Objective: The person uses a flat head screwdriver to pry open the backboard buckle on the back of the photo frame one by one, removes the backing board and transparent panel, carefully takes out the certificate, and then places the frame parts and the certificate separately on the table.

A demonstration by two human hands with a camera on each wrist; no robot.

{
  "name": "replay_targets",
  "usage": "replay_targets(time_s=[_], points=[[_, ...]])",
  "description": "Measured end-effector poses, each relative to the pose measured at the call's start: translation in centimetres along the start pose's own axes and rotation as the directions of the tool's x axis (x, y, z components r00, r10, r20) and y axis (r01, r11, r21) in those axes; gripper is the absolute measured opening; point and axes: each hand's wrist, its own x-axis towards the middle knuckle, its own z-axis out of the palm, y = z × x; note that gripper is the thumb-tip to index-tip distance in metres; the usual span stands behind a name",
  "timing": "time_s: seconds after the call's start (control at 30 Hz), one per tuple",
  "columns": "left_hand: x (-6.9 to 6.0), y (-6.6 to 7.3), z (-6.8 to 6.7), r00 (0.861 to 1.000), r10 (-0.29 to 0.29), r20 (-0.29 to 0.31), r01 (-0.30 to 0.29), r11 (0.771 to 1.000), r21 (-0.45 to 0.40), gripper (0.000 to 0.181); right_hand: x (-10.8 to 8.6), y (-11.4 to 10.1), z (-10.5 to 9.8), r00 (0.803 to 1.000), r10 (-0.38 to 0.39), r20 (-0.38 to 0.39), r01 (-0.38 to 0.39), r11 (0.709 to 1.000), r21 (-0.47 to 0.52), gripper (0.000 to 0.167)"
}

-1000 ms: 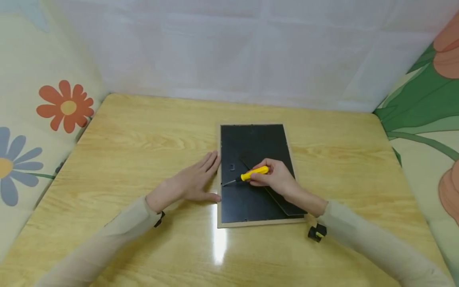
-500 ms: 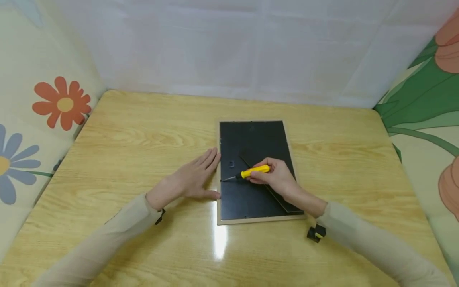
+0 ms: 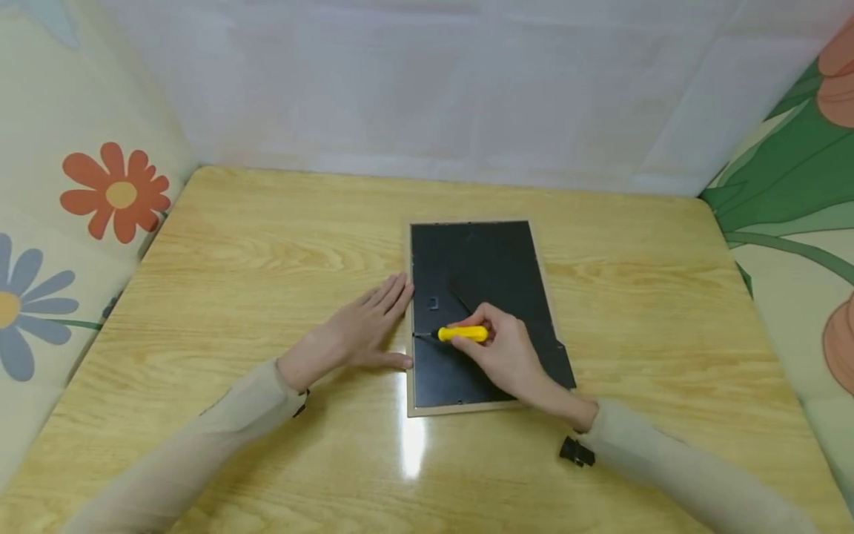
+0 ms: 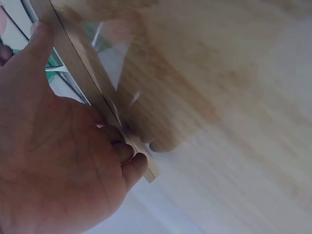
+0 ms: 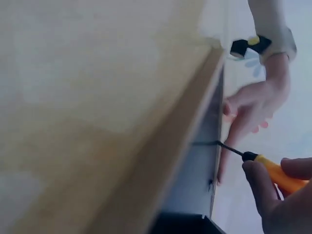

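Note:
A picture frame (image 3: 480, 259) lies face down on the table, its black back up inside a pale wooden border. My right hand (image 3: 510, 352) holds a yellow-handled screwdriver (image 3: 463, 334) between thumb and fingers. The screwdriver's thin shaft reaches the frame's left inner edge, at a small dark tab. My left hand (image 3: 356, 326) rests against the outside of the left border with its fingers straight. In the left wrist view, that hand's fingertips touch the wooden border (image 4: 80, 63). Part of the frame's back is hidden under my right hand.
A stand flap (image 3: 557, 363) on the frame's back lies partly under my right hand. A small hook (image 3: 433, 303) sits on the backing. The wooden table (image 3: 280, 230) meets a white cloth (image 3: 400, 96) behind and flower-patterned panels (image 3: 113, 297) at the sides.
My right hand has shifted slightly left and down, and the screwdriver lies more level across the back. The screwdriver's tip stays at the left edge. My left hand keeps its place on the border.

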Motion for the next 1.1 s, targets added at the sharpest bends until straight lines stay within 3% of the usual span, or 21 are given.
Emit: replay_targets(time_s=[0.23, 0.5, 0.93, 1.1], points=[[0.1, 0.1, -0.4, 0.999, -0.012, 0.041, 0.012, 1.000, -0.009, 0.113, 2.2, -2.0, -0.8, 0.992, -0.021, 0.122, 0.039, 0.989, -0.146, 0.016], [0.3, 0.2, -0.8, 0.998, -0.019, 0.054, 0.019, 1.000, 0.003, 0.114, 4.9, -4.5, -0.9, 0.958, -0.021, 0.288, 0.116, 0.942, -0.316, 0.017], [0.0, 0.1, -1.1, 0.994, -0.033, 0.108, 0.036, 0.999, -0.030, 0.113, 6.5, -6.6, 1.3, 0.934, -0.079, 0.350, 0.225, 0.889, -0.399, 0.019], [0.2, 0.4, -1.4, 0.993, -0.033, 0.116, 0.038, 0.998, -0.044, 0.113, 6.3, -6.7, 1.1, 0.937, -0.065, 0.342, 0.211, 0.888, -0.408, 0.020]])
